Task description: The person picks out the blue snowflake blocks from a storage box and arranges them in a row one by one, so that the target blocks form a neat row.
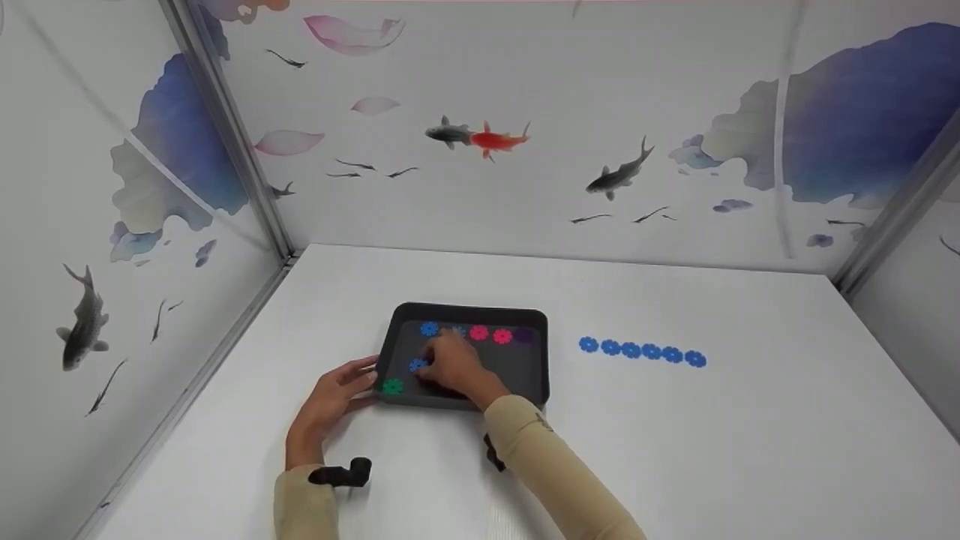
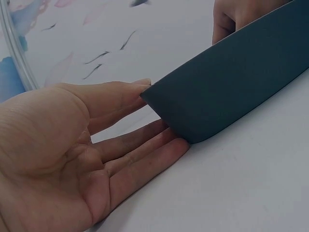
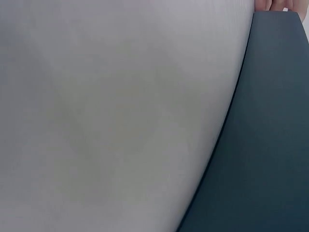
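Note:
A dark rectangular tray (image 1: 465, 400) stands on the white table. My left hand (image 1: 335, 397) holds its left side; in the left wrist view the thumb (image 2: 118, 92) is at the rim and the fingers (image 2: 149, 166) meet the lower corner. My right hand (image 1: 454, 364) reaches inside, its fingers curled, pinching a blue flower-shaped plastic disc (image 1: 417, 365). A green disc (image 1: 392, 386) lies in the tray's near left corner. Along the far side lie a blue disc (image 1: 429, 328), another partly hidden by the hand, two pink discs (image 1: 478, 332) and a dark purple disc (image 1: 523, 335).
To the right of the tray, several blue discs (image 1: 631, 350) lie in a row on the table (image 1: 712, 442). White panels (image 1: 525, 202) printed with fish and petals rise behind the table and at both sides. The right wrist view shows mostly tabletop and tray wall (image 3: 260, 135).

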Available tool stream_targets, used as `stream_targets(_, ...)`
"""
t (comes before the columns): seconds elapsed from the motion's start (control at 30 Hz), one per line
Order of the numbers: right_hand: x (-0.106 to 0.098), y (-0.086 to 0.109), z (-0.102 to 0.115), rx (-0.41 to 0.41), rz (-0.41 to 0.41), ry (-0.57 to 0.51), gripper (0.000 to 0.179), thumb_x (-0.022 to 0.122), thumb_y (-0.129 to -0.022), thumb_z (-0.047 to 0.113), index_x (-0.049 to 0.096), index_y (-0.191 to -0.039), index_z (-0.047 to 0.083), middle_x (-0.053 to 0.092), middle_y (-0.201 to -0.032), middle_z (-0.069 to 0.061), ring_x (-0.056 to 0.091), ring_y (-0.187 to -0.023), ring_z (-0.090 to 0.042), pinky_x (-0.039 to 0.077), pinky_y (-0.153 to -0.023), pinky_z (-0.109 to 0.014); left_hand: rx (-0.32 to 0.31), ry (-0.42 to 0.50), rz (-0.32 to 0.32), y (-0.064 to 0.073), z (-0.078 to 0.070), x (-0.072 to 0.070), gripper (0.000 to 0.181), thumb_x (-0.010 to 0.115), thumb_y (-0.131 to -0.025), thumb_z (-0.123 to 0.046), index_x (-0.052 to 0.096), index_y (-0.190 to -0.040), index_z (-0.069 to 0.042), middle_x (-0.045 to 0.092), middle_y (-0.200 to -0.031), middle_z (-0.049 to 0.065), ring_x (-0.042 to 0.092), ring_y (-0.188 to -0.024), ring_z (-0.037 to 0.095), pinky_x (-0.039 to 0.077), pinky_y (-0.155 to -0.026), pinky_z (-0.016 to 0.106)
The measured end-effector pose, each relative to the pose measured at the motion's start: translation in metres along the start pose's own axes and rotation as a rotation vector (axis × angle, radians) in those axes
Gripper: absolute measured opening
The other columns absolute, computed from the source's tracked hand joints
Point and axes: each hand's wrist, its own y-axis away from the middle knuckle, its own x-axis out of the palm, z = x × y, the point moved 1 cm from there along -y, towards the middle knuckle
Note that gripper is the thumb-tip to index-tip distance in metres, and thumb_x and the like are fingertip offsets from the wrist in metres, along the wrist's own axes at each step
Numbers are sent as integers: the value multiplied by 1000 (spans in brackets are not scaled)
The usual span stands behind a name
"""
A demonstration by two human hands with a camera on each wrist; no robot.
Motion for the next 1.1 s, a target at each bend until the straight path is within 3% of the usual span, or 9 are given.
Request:
stream_targets(0.17,-4,1,-3,-28,-5,26,29,79,-85,24,77,-106,5,71,-107,-8,64,-110,-24,30,-126,-43,1,-1,1,-1,-1,2,49,62,-100,-20,50,-146,-6,47,-152,21,50,-137,36,52,-109,45)
stream_targets(0.37,-8,4,-6,-63,-20,69,28,77,-85,26,78,-105,7,71,-111,-7,58,-124,-30,39,-121,-45,7,0,5,-3,-1,4,47,60,-101,-15,51,-146,-6,49,-151,22,55,-132,32,52,-108,46)
stream_targets(0.53,-14,5,-9,-99,-52,64,28,78,-86,25,78,-105,6,71,-107,-7,63,-114,-23,30,-126,-43,3,-2,8,-4,-1,5,47,60,-101,-16,50,-146,-5,49,-150,23,56,-131,32,52,-108,46)
stream_targets(0.67,-22,8,-12,-135,-91,79,29,78,-86,27,78,-106,7,70,-107,-7,60,-105,-22,49,-109,-39,-2,7,1,-3,-2,4,47,60,-101,-16,50,-146,-5,48,-151,23,56,-131,32,52,-108,46)
stream_targets(0.77,-30,10,-15,-163,-117,94,29,78,-86,29,78,-106,7,69,-105,-7,56,-99,-22,54,-88,-37,-3,7,-3,-2,-3,4,47,60,-101,-15,50,-146,-5,48,-151,23,56,-131,33,52,-108,46)
stream_targets(1.1,-56,16,-33,-170,-158,122,29,78,-87,29,78,-106,7,66,-103,-9,57,-98,-23,56,-88,-37,-8,-8,-1,1,-1,1,49,60,-101,-17,49,-148,-7,46,-153,22,52,-136,33,51,-109,46)
